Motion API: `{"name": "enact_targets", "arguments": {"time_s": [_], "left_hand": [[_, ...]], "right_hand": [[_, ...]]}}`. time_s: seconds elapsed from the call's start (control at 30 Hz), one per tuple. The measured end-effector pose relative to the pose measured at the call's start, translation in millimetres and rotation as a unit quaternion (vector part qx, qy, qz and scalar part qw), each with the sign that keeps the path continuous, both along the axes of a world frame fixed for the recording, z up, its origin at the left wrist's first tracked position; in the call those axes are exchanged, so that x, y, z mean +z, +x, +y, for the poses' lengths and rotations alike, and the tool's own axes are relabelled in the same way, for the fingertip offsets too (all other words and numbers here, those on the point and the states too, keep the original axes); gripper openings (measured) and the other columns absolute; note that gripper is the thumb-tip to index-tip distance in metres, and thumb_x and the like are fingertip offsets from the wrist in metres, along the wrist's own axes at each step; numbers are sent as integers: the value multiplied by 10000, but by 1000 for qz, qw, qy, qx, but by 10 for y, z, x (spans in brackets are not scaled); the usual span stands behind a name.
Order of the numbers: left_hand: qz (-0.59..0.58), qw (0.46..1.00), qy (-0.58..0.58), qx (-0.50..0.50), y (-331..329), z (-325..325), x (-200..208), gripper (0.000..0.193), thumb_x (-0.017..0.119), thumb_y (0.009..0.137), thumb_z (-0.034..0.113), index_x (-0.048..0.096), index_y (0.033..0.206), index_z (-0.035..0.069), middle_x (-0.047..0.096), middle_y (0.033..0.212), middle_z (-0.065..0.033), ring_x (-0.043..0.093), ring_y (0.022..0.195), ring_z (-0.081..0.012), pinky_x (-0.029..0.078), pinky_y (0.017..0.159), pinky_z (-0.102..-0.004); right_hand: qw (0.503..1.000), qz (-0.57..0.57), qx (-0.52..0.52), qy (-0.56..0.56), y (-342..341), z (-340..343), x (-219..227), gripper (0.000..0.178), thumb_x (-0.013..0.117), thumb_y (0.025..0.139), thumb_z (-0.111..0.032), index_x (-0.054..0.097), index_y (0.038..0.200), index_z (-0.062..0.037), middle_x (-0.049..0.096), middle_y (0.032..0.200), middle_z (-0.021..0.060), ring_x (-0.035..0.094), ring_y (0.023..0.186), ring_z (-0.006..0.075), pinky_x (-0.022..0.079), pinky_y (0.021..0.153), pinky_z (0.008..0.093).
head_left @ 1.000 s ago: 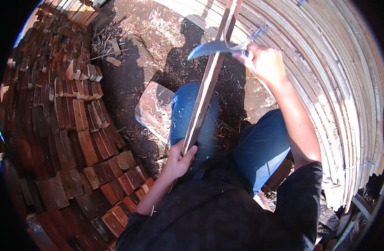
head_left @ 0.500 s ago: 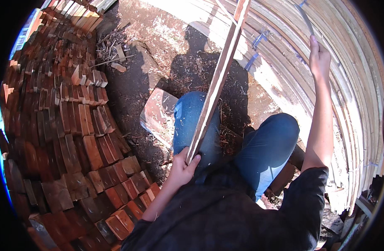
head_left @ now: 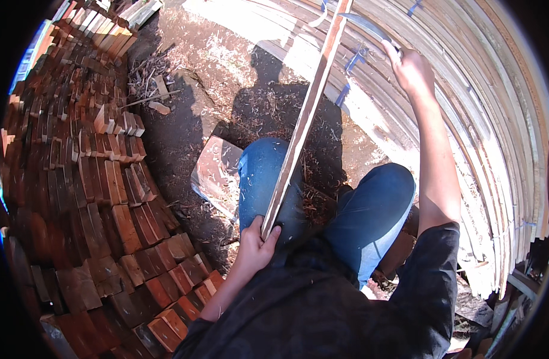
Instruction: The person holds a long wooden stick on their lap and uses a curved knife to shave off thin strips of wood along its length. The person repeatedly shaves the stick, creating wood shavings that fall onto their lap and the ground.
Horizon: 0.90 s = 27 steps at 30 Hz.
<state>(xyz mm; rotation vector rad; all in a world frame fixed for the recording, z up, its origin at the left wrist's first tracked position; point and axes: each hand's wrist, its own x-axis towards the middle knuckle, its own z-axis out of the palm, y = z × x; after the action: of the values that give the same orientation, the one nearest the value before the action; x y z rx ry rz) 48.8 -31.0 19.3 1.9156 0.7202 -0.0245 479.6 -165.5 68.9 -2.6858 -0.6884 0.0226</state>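
Lowered since half a second ago, the right hand (head_left: 413,70) clenches a curved blade (head_left: 365,25) beside the wooden slat (head_left: 298,128); left hand (head_left: 255,246) grasps its base. A glancing stroke could reach the knees.

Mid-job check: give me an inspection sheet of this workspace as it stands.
Surface: bare dirt ground strewn with wood shavings.
Job's things: long wooden slat slanting over the knees; curved blade against it.
Clutter: flat block by the left knee, twigs.
Hands: left hand grips the slat's lower end; right hand raised, holding the blade.
Cables: nothing seen.
Surroundings: stacked reddish wood pieces at left; pale slat bundles at right.
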Motion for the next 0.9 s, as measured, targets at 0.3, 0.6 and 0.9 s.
{"name": "enact_targets", "arguments": {"time_s": [0.3, 0.6, 0.9], "left_hand": [[2, 999, -45, 4, -3, 109, -20, 250, 666, 893, 186, 534, 793, -2, 438, 488, -41, 420, 441, -90, 325, 427, -305], [-12, 951, -307, 41, -143, 248, -118, 192, 603, 951, 196, 572, 903, 13, 497, 583, 14, 444, 455, -67, 373, 435, -243], [-48, 945, -324, 0, -220, 332, 51, 252, 574, 975, 203, 566, 1078, -27, 524, 621, -13, 559, 539, -107, 483, 493, -250]], "right_hand": [[997, -77, 12, -24, -347, 118, -186, 659, 514, 862, -673, 700, 804, -43, 647, 611, 155, 695, 666, 310, 554, 662, 411], [977, 60, 35, 199, -1168, 124, -760, 497, 706, 849, -439, 610, 692, 23, 469, 514, 184, 463, 467, 297, 432, 525, 380], [982, 68, 74, 159, -1171, 108, -629, 303, 729, 809, -265, 610, 901, -2, 591, 605, 203, 636, 580, 334, 489, 590, 396]]}}
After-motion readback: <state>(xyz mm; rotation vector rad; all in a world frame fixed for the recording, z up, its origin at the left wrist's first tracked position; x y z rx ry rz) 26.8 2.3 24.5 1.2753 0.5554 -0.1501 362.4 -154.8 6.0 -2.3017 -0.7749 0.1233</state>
